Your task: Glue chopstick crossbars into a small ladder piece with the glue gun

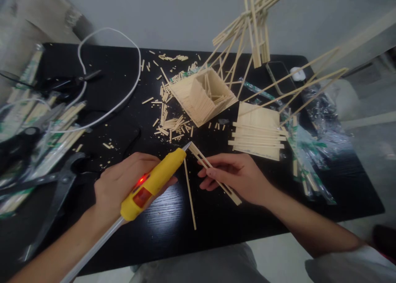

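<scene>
My left hand (123,184) is closed round a yellow glue gun (154,182) whose red light is on. Its metal tip touches the far end of a pair of joined wooden sticks (213,173). My right hand (238,178) pinches those sticks near their middle, over the black table (173,225). A single loose stick (189,194) lies on the table between my hands. Beyond them stand an open box built of sticks (201,94) and a flat stick panel (259,130).
Short stick offcuts (168,118) litter the table's middle. A white cable (108,68) loops at the back left. Scissors and pliers (58,184) lie at the left among wrapped chopsticks. A tall stick frame (253,27) rises at the back. Plastic wrappers (309,151) lie right.
</scene>
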The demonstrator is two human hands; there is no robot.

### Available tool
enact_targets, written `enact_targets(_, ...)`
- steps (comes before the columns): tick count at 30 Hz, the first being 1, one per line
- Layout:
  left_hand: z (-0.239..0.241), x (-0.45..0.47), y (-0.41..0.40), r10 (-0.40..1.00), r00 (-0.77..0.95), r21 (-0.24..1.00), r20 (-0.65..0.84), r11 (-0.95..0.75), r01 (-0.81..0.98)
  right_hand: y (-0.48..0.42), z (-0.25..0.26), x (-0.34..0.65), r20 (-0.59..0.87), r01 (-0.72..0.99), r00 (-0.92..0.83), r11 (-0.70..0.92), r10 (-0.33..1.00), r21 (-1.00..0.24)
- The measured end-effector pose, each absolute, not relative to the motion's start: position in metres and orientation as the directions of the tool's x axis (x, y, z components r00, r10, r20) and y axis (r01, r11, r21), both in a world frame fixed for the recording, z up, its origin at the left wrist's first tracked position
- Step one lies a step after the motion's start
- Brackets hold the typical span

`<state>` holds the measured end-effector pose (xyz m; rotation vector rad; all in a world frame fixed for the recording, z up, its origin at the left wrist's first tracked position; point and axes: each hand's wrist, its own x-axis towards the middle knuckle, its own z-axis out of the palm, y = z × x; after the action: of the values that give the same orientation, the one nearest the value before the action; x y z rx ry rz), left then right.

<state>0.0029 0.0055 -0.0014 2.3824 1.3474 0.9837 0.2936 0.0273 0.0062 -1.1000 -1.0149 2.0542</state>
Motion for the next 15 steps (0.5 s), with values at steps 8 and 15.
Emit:
enact_targets(8, -0.0106, 0.0031, 0.004, 0.791, 0.435, 0.519, 0.429, -0.611, 0.598, 0.0313, 0.0094, 0.2946, -0.446, -0.22, -0.54, -0.632, 0.713, -0.743)
enact_targets(15, -0.0082, 0.0024, 0.0082, 0.801, 0.39, 0.513, 0.454, -0.593, 0.62, 0.0317, 0.0091, 0.2953, -0.469, -0.198, -0.524, -0.637, 0.711, -0.745)
